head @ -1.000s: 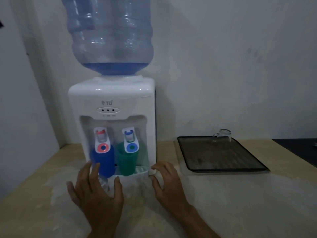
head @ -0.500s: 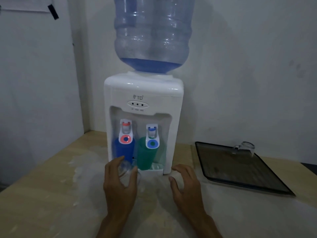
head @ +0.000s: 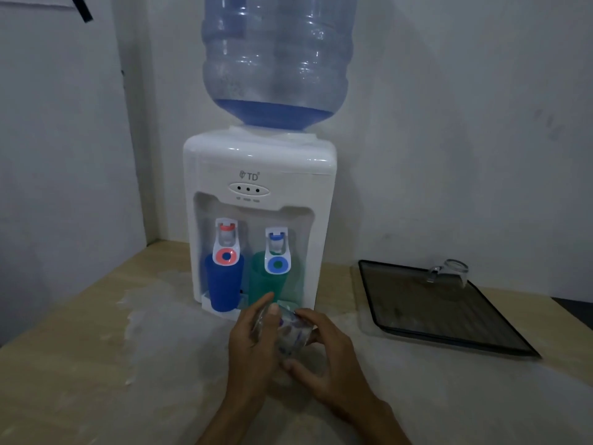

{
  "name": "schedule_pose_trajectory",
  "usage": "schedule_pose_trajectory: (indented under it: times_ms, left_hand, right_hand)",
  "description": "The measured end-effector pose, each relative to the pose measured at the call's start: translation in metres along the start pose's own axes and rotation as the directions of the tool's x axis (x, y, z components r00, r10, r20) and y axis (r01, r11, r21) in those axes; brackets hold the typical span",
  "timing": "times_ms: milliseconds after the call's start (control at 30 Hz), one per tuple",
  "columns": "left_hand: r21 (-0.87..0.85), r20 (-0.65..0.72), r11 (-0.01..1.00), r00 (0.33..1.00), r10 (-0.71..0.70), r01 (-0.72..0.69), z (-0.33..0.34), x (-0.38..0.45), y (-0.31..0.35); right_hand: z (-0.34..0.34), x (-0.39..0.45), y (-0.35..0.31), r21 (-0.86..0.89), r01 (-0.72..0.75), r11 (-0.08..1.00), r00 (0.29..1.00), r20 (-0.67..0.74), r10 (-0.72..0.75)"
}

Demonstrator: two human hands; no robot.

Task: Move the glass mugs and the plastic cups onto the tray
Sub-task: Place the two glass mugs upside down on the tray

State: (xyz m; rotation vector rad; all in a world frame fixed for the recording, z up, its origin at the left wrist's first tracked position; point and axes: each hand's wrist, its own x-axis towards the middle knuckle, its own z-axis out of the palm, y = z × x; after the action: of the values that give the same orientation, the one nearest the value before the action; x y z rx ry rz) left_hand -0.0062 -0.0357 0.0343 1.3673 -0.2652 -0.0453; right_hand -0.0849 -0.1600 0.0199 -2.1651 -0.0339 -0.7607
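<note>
Both hands have closed in since half a second ago: the left hand (head: 253, 345) and right hand (head: 324, 358) now wrap their fingers around the mug (head: 288, 332), tilted near the dispenser (head: 260, 194). The tray (head: 433, 329), right, awaits it.

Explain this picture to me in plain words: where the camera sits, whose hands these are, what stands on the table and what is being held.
The camera sits on a person's head, looking forward and down, so the hands are the wearer's own. The left hand and right hand together hold a clear glass mug above the wooden table. Behind them stands a white water dispenser topped by a big bottle. A blue cup and a green cup stand under its taps. To the right lies a dark tray with another glass mug at its far edge.
</note>
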Motion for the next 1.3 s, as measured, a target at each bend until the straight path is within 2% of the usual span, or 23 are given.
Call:
schedule_pose_trajectory:
  times_ms: [67, 167, 300, 433, 533, 700, 833, 900, 1100, 1200, 1300]
  left_hand:
    - [0.025, 0.049, 1.000, 0.999, 0.003, -0.005, 0.004, 0.000, 0.000]
    - [0.058, 0.156, 0.998, 0.988, 0.022, -0.032, 0.009, -0.001, -0.002]
    - [0.126, 0.375, 0.987, 0.926, 0.049, -0.104, 0.020, 0.000, -0.001]
    - [0.174, 0.548, 0.964, 0.833, 0.073, -0.200, 0.044, 0.002, 0.006]
    - [0.208, 0.617, 0.927, 0.777, 0.123, -0.311, 0.069, 0.009, 0.013]
    - [0.249, 0.734, 0.839, 0.659, 0.162, -0.484, 0.105, 0.030, 0.026]
    - [0.281, 0.816, 0.784, 0.568, 0.108, -0.553, 0.128, 0.039, 0.031]
    - [0.290, 0.837, 0.788, 0.544, 0.066, -0.542, 0.138, 0.040, 0.034]
    - [0.289, 0.837, 0.831, 0.547, 0.022, -0.476, 0.147, 0.050, 0.031]
    - [0.273, 0.829, 0.893, 0.559, -0.029, -0.359, 0.146, 0.055, 0.029]
    - [0.248, 0.798, 0.943, 0.599, -0.068, -0.223, 0.145, 0.064, 0.028]
  right_hand:
    - [-0.003, 0.000, 0.001, 0.052, -0.025, 0.998, 0.998, -0.050, 0.028]
    - [-0.019, 0.003, 0.005, 0.218, -0.053, 0.975, 0.990, -0.115, 0.079]
    - [-0.048, 0.007, 0.012, 0.436, -0.075, 0.897, 0.955, -0.226, 0.190]
    - [-0.069, 0.008, 0.024, 0.501, -0.074, 0.862, 0.902, -0.335, 0.272]
    - [-0.081, 0.008, 0.034, 0.563, -0.048, 0.825, 0.844, -0.418, 0.335]
    - [-0.093, 0.007, 0.042, 0.556, -0.015, 0.831, 0.770, -0.524, 0.364]
    - [-0.098, 0.004, 0.047, 0.484, -0.002, 0.875, 0.712, -0.614, 0.341]
    - [-0.099, 0.003, 0.048, 0.403, -0.026, 0.915, 0.697, -0.649, 0.306]
    - [-0.102, 0.003, 0.049, 0.207, -0.102, 0.973, 0.669, -0.710, 0.221]
    - [-0.099, 0.005, 0.056, 0.156, -0.127, 0.980, 0.636, -0.745, 0.201]
    - [-0.095, 0.008, 0.062, 0.183, -0.126, 0.975, 0.594, -0.774, 0.222]
